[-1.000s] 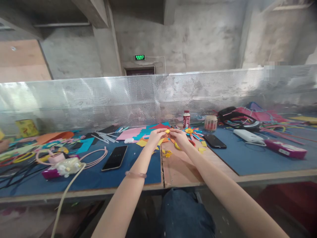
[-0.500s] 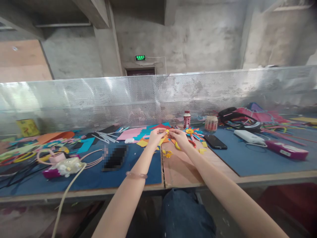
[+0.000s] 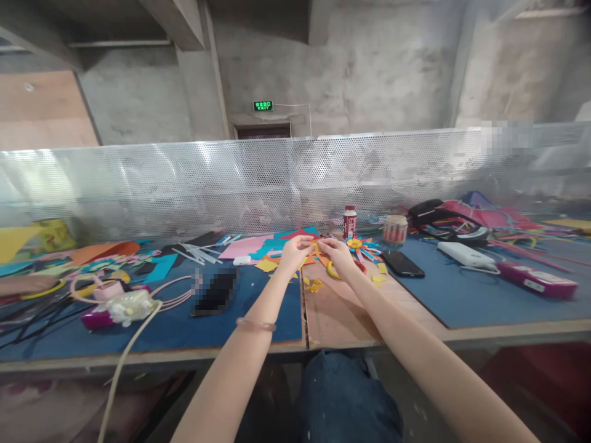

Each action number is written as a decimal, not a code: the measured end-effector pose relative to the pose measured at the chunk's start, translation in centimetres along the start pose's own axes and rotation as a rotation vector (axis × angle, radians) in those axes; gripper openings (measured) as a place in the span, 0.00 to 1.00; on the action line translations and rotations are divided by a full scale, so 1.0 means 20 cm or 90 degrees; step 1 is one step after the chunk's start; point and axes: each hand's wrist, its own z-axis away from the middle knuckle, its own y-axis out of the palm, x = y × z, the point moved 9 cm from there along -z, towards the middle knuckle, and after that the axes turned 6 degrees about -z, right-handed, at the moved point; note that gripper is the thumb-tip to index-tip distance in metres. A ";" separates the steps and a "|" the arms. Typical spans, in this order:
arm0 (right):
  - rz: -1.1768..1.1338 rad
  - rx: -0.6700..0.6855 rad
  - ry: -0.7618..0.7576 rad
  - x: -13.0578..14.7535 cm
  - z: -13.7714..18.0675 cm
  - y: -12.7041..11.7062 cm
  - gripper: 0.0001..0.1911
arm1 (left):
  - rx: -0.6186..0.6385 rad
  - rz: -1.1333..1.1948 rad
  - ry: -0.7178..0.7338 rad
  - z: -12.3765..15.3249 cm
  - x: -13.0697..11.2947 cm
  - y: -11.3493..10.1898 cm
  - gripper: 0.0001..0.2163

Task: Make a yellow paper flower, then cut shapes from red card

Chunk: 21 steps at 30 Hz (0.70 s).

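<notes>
Over the middle of the table my left hand (image 3: 294, 255) and my right hand (image 3: 337, 257) are close together, fingertips pinched around a small piece of yellow paper (image 3: 316, 243). The fingers cover most of that piece. Just below them, yellow paper scraps (image 3: 314, 286) lie on the brown board. A yellow and red looped thing (image 3: 331, 271), partly behind my right hand, rests on the table. Beyond that hand is a paper flower (image 3: 354, 244) with a yellow centre and blue and orange petals. Yellow paper squares (image 3: 266, 265) lie left of my left hand.
A bottle (image 3: 349, 223) and a jar (image 3: 394, 229) stand at the back. A black phone (image 3: 403, 264) lies on the right, a power strip (image 3: 538, 280) farther out. Left are another power strip (image 3: 98, 318) with cables and a co-worker's hand (image 3: 28, 285). A perforated metal screen (image 3: 207, 184) runs behind.
A co-worker's hand and a yellow sheet have come into view at the far left. My hands have shifted only slightly, still pinching the yellow paper.
</notes>
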 end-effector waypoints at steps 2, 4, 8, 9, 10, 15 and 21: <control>-0.010 -0.001 0.005 0.01 0.00 0.00 0.13 | 0.011 0.011 -0.002 0.00 0.00 0.01 0.14; -0.019 -0.004 0.009 0.01 0.01 0.00 0.13 | 0.020 0.027 -0.003 0.00 0.00 0.01 0.15; -0.026 -0.012 0.016 0.01 0.01 0.00 0.12 | 0.051 0.060 -0.007 0.01 0.01 0.04 0.15; -0.027 -0.014 0.016 0.00 0.01 0.00 0.12 | 0.055 0.065 -0.009 0.01 0.01 0.04 0.15; -0.029 -0.014 0.017 0.00 0.00 -0.01 0.12 | 0.055 0.069 -0.010 0.01 0.02 0.04 0.15; -0.039 -0.013 0.022 0.00 0.01 0.00 0.15 | 0.051 0.086 -0.017 0.01 0.03 0.03 0.15; 0.074 -0.007 -0.017 0.04 0.01 0.00 0.15 | 0.053 0.079 -0.025 0.01 0.02 0.04 0.14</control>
